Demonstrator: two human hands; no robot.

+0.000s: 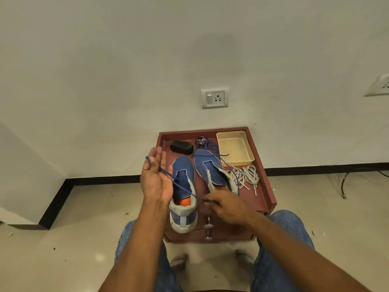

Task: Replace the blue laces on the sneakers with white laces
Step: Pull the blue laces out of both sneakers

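The blue lace (179,184) ran taut from the half-open left hand (156,178), looped round its fingers, down-right to the right hand (225,204), which pinched its other end.
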